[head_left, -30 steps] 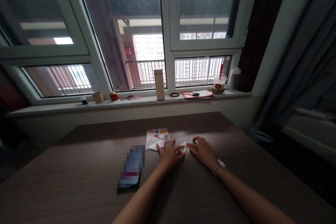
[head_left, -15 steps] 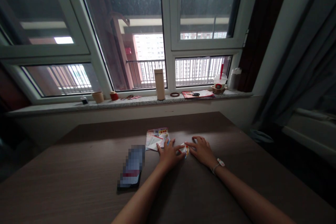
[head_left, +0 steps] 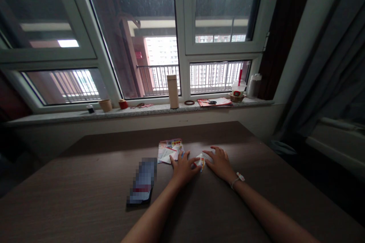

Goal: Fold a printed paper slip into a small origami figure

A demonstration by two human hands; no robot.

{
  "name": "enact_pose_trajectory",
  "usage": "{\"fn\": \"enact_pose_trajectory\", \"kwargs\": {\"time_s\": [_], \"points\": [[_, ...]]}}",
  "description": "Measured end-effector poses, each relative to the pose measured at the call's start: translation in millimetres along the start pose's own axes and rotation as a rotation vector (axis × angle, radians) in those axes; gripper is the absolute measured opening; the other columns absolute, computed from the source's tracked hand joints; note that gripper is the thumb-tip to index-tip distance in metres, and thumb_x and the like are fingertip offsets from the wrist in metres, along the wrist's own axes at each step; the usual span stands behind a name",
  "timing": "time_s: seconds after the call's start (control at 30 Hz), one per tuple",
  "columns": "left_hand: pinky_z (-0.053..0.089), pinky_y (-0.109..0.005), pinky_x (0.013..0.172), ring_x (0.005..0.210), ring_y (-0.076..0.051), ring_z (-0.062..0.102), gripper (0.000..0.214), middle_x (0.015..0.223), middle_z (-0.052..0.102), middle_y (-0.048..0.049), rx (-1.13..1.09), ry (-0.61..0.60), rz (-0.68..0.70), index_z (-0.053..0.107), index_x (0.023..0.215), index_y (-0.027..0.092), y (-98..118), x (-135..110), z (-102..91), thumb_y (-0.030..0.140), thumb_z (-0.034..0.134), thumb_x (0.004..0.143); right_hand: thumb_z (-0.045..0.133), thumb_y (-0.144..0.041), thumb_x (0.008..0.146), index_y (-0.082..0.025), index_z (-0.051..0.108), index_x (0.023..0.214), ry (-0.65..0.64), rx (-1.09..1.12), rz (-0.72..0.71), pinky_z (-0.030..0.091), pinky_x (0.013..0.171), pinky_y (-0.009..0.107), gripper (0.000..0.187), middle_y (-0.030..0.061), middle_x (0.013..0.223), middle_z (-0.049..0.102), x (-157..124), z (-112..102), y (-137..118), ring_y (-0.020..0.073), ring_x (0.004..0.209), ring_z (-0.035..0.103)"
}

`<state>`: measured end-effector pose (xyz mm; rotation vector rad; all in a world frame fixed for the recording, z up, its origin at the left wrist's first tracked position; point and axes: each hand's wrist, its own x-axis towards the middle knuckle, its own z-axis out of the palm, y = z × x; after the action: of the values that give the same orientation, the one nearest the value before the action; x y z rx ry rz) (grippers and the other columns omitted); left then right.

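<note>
A small piece of folded printed paper, white with red and yellow, lies on the brown table between my two hands. My left hand holds its left side down with thumb and index finger, while the other fingers spread toward a printed flyer sheet. A loose white paper flap lies on that sheet, partly hidden by those fingers. Just right of the folded paper, my right hand is open with fingers apart, its fingertips close to the paper's edge. A band with a white charm circles the right wrist.
A phone, blurred out, lies left of my left forearm on the table. Along the windowsill stand a beige flask, a paper cup, a drink cup with red straw, and scissors on red-edged papers.
My right fingertips have lifted and drawn slightly away from the folded paper, showing more of its top. My left hand stays in nearly the same place.
</note>
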<state>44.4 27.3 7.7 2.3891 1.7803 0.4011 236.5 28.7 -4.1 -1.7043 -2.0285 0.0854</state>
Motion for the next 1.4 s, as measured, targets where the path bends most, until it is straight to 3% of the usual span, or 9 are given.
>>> {"fn": "enact_pose_trajectory", "kwargs": {"time_s": [0.13, 0.27, 0.47, 0.63, 1.0, 1.4], "points": [[-0.004, -0.075, 0.103, 0.139, -0.035, 0.023, 0.044, 0.148, 0.038, -0.0017, 0.003, 0.000, -0.010, 0.055, 0.124, 0.047, 0, 0, 1.0, 0.062, 0.052, 0.082, 0.053, -0.039, 0.088, -0.034, 0.068, 0.107, 0.042, 0.069, -0.109, 0.027, 0.107, 0.044, 0.025, 0.0047, 0.118, 0.056, -2, -3, 2, 0.0227, 0.118, 0.044], [-0.001, -0.075, 0.103, 0.137, -0.035, 0.026, 0.050, 0.146, 0.040, -0.0035, 0.015, 0.025, -0.012, 0.053, 0.128, 0.041, -1, 1, 3.1, 0.061, 0.052, 0.082, 0.054, -0.037, 0.088, -0.033, 0.072, 0.097, -0.006, 0.084, -0.182, 0.026, 0.107, 0.044, 0.020, 0.0028, 0.106, 0.062, -4, -8, -3, 0.0206, 0.108, 0.049], [0.002, -0.076, 0.104, 0.136, -0.035, 0.027, 0.045, 0.145, 0.041, -0.0036, 0.014, 0.031, 0.004, 0.057, 0.123, 0.038, -2, 0, 3.1, 0.059, 0.051, 0.084, 0.049, -0.036, 0.091, -0.033, 0.071, 0.099, 0.004, 0.074, -0.177, 0.018, 0.110, 0.050, 0.024, 0.0019, 0.102, 0.064, -6, -12, -9, 0.0201, 0.105, 0.050], [0.002, -0.075, 0.104, 0.136, -0.035, 0.027, 0.040, 0.145, 0.043, -0.0023, -0.046, 0.057, 0.032, 0.063, 0.115, 0.036, -3, 0, 2.2, 0.058, 0.056, 0.082, 0.045, -0.038, 0.092, -0.033, 0.068, 0.106, -0.016, 0.071, -0.162, 0.013, 0.110, 0.055, 0.027, 0.0020, 0.110, 0.064, -5, -9, -7, 0.0229, 0.116, 0.044], [0.000, -0.074, 0.105, 0.137, -0.031, 0.026, 0.026, 0.141, 0.046, 0.0011, -0.146, 0.026, 0.011, 0.068, 0.105, 0.038, -10, 4, 2.4, 0.043, 0.066, 0.080, 0.041, -0.043, 0.093, -0.039, 0.062, 0.117, -0.104, 0.143, -0.084, 0.021, 0.109, 0.053, 0.032, 0.0038, 0.118, 0.053, -3, -3, 4, 0.0230, 0.117, 0.043], [0.001, -0.073, 0.106, 0.136, -0.030, 0.029, 0.012, 0.138, 0.051, 0.0015, -0.196, 0.100, 0.022, 0.073, 0.090, 0.035, -7, 3, 2.0, 0.041, 0.065, 0.082, 0.041, -0.035, 0.094, -0.038, 0.063, 0.114, -0.119, 0.213, -0.149, 0.014, 0.110, 0.058, 0.030, 0.0032, 0.115, 0.057, -3, -4, 3, 0.0230, 0.114, 0.046]]}}
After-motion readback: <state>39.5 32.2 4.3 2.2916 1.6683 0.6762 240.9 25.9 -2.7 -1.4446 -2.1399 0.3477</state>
